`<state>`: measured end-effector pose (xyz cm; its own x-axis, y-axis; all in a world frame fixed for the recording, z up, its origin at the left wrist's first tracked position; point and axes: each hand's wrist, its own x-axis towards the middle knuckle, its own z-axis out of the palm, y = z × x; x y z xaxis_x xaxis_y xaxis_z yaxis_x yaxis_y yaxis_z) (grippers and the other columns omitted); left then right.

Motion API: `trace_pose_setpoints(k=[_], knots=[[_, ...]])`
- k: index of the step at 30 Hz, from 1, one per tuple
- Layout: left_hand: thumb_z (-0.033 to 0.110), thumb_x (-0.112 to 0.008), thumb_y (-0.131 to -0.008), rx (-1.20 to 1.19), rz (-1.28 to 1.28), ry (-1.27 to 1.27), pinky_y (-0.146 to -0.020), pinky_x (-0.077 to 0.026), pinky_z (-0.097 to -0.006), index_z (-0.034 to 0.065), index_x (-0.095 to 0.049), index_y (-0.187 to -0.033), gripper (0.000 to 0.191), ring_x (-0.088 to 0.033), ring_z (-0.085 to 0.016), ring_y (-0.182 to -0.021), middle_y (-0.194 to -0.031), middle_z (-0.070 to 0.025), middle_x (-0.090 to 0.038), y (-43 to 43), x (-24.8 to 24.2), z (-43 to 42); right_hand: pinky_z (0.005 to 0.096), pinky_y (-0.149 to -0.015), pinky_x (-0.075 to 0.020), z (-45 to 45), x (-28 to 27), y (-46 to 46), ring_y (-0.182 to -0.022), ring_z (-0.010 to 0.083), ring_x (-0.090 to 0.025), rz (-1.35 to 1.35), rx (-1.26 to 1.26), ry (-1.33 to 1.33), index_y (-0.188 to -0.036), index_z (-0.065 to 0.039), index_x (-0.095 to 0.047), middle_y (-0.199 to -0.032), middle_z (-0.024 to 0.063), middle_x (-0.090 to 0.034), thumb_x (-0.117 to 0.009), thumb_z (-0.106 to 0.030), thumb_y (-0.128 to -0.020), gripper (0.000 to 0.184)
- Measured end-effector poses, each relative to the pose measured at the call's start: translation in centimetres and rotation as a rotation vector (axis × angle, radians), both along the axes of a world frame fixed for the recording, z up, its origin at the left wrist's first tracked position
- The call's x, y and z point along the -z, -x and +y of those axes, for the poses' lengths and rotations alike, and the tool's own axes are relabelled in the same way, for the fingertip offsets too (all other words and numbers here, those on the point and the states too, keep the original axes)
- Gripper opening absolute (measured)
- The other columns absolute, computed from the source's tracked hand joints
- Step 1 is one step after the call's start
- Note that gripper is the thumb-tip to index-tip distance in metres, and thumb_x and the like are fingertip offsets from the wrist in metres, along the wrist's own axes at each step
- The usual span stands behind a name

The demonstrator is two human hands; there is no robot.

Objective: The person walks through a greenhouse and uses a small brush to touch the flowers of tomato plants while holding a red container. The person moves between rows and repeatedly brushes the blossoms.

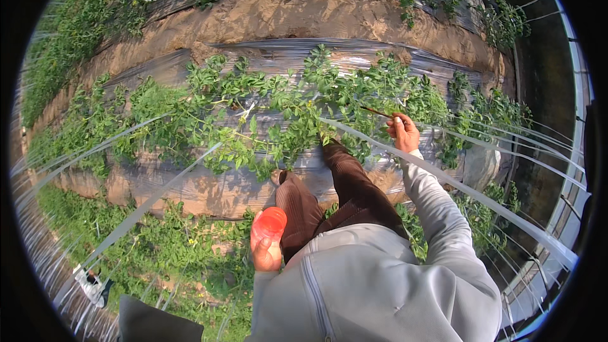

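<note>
My left hand (266, 252) is wrapped around a red translucent cup (271, 222), held near my left thigh. What is inside the cup cannot be made out. My right hand (403, 134) pinches a thin dark brown stick (377, 112), perhaps a brush handle, between thumb and fingers. Its far end points left into the leaves of the tomato plants (304, 128) in the row before me. Small yellow flowers (309, 103) show among those leaves. A pale flat support string (380, 145) slants upward past my right forearm.
Plastic mulch film (256, 64) covers the beds, with a bare soil path (285, 16) beyond. More support strings (156, 194) cross on the left. Another plant row (190, 256) grows behind me. A person (91, 287) is at lower left. The greenhouse side frame (577, 80) runs along the right.
</note>
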<state>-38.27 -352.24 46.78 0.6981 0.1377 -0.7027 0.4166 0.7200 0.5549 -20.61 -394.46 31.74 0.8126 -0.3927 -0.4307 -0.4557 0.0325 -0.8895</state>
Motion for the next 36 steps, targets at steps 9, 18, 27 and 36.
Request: trace_pose_setpoints(k=[9, 18, 27, 36], knots=[[0.028, -0.084, -0.082, 0.129, -0.035, -0.072, -0.103, -0.051, -0.0398, 0.004, -0.041, -0.152, 0.086, -0.057, -0.027, -0.127, -0.141, -0.0128, -0.056, 6.0, -8.6, 8.9, 0.0223, -0.06, -0.0479, -4.5, -12.8, 22.3, -0.069, 0.0074, -0.061, 0.009, 0.283, 0.082, -0.12, -0.008, -0.063, -0.09, 0.0039, -0.071, -0.057, -0.021, -0.106, 0.021], [0.033, -0.078, -0.09, 0.194, -0.059, -0.045, -0.099, -0.053, -0.0384, 0.0087, -0.051, -0.143, 0.065, -0.06, -0.025, -0.121, -0.137, -0.01, -0.061, 8.6, -9.1, 5.8, 0.0247, -0.053, -0.0467, -16.2, -11.5, 39.2, -0.059, 0.0101, -0.058, 0.02, 0.726, 0.07, -0.107, -0.004, -0.061, -0.079, 0.0048, -0.067, -0.06, -0.02, -0.104, 0.017], [0.04, -0.075, -0.091, 0.217, -0.086, 0.114, -0.101, -0.051, -0.041, 0.0094, -0.052, -0.144, 0.065, -0.057, -0.026, -0.128, -0.141, -0.0104, -0.06, 9.7, -9.9, -15.0, 0.0262, -0.057, -0.0509, -34.5, -10.3, 51.5, -0.062, 0.0116, -0.061, 0.175, 0.806, 0.099, -0.106, -0.001, -0.061, -0.083, 0.0071, -0.069, -0.058, -0.022, -0.105, 0.021], [0.036, -0.074, -0.092, 0.335, -0.176, 0.178, -0.103, -0.052, -0.0416, 0.0094, -0.047, -0.149, 0.069, -0.054, -0.027, -0.133, -0.147, -0.0105, -0.055, 11.0, -13.4, -30.3, 0.0276, -0.046, -0.0442, -47.1, -9.5, 60.6, -0.054, 0.0139, -0.057, 0.199, 1.023, 0.056, -0.106, -0.004, -0.058, -0.077, 0.0071, -0.066, -0.06, -0.022, -0.104, 0.018]])
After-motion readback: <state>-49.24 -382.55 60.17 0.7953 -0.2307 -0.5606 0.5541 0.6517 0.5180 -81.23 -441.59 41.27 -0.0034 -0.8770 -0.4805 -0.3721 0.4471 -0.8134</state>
